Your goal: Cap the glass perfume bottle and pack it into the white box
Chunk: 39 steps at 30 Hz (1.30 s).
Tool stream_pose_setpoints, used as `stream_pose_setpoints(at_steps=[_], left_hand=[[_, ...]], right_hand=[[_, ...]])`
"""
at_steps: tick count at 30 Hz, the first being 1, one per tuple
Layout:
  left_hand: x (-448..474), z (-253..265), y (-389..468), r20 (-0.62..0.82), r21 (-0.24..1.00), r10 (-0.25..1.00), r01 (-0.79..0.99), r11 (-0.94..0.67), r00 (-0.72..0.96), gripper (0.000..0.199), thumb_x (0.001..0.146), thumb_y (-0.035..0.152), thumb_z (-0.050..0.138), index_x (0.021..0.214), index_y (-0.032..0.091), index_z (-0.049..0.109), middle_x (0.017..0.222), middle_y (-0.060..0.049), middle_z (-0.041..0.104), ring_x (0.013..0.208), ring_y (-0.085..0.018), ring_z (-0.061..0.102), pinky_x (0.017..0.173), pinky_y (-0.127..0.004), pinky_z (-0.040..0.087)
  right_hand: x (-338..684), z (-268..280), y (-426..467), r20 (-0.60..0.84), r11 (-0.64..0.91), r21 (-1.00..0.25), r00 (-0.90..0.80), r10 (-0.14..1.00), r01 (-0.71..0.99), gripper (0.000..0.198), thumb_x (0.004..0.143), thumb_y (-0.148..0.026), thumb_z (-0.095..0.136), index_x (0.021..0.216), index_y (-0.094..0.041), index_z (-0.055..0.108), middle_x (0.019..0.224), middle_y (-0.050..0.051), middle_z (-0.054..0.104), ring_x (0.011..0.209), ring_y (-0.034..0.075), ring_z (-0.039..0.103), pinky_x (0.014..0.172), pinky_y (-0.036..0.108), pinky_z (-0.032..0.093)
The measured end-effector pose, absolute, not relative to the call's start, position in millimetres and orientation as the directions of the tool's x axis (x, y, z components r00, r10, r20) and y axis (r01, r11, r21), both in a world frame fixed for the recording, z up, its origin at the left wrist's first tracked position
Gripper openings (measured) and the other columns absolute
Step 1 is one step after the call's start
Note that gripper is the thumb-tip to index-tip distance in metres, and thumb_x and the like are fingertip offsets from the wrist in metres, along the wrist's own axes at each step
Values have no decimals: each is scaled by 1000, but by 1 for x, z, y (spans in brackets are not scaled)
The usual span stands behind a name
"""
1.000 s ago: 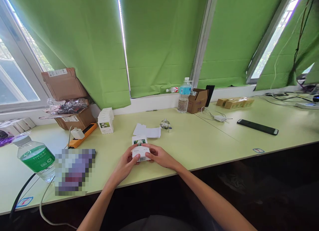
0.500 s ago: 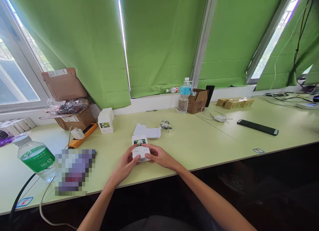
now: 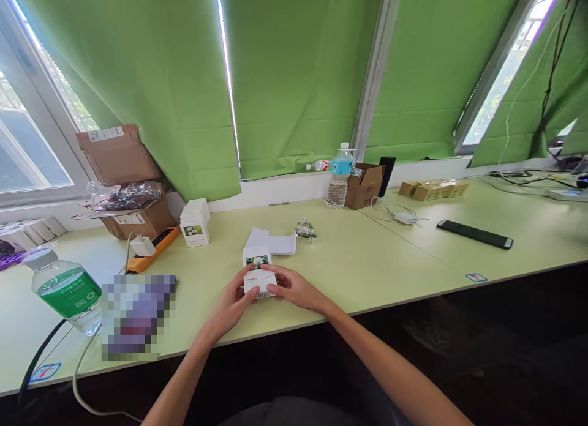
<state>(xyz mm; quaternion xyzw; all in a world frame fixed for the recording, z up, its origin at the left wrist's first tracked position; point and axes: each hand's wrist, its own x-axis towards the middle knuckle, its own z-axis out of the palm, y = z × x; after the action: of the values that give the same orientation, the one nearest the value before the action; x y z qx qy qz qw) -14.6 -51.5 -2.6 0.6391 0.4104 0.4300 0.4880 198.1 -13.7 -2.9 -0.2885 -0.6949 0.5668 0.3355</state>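
Pale yellow-green tabletop (image 3: 349,273) slants across the lower half of the frame, its near edge dropping into shadow. At lower centre, close to that edge, lies a small white box (image 3: 260,280) with a flower picture on its face and a barcode at its near end. Left hand (image 3: 235,300) and right hand (image 3: 297,288) are clamped on it from both sides, thumbs pressing the near part of the face, index fingertips almost meeting over the flower; whether its underside touches the table I cannot tell. It looks like thin, smooth card: probably light, stiff along its folds but easy to dent mid-panel and a little slippery, so the side edges near the corners seem the best hold. Just beyond, at centre, are folded white papers (image 3: 282,245), then a clear glass bottle (image 3: 304,229), likely hard, slick and breakable, best held round its body, with a small cap (image 3: 313,240) beside it. Left of centre stand similar white boxes (image 3: 195,224); farthest back, green blinds (image 3: 298,77) fill the upper frame.
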Motion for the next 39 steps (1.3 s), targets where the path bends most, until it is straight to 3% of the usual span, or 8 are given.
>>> stream_pose_setpoints(at_steps=[34,39], left_hand=[[-15,-2,-53,142,975,947,124,-183,287,62,88,42,53,144,27,31,123,-6,59,101,-21,60,86,-36,53],[-15,-2,-52,134,978,946,117,-175,295,64,88,41,54,145,27,29,124,-7,58,101,-21,59,86,-36,53]], right_hand=[[197,-3,-14,148,194,-981,-615,775,9,62,83,-41,65,138,-23,44,109,8,63,91,19,59,77,33,50],[198,-2,-15,152,203,-979,-630,762,10,63,83,-41,66,139,-24,43,115,9,63,100,22,59,84,37,50]])
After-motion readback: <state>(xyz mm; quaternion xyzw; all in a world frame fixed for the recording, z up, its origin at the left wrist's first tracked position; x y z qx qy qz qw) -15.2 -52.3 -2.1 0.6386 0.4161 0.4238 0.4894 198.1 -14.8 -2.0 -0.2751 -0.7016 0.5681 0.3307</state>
